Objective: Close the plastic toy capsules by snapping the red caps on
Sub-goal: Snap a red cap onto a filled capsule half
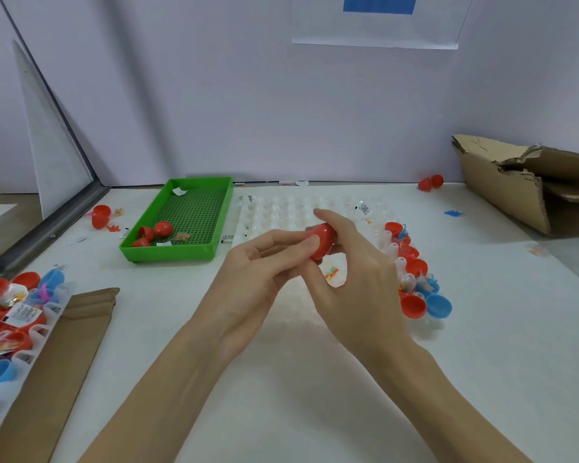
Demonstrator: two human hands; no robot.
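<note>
A red capsule (323,241) sits in the air above the middle of the bench (281,379), held between both hands. The left hand (264,272) pinches it from the left, thumb pressed against its near side and fingers curled beneath. The right hand (355,262) wraps over it from the right, its index finger stretched across the top and the other fingers curled around the far side, so most of the capsule is hidden. Whether the cap is fully seated cannot be told. Directly behind and below the hands lies a clear plastic holder tray (281,212) with rows of empty wells. Along its right edge stands a cluster of red and blue capsule halves (418,295), some with small toys among them. To the left, a green tray (194,252) holds a few red caps (154,232) and paper slips. Farther left, another red capsule (100,216) lies on the bench near a metal frame. At the near left edge, a pile of red and blue capsule parts (7,312) rests beside a flat cardboard piece (64,362). A torn cardboard box (515,182) sits at the far right, with a red capsule pair (431,182) close by.
</note>
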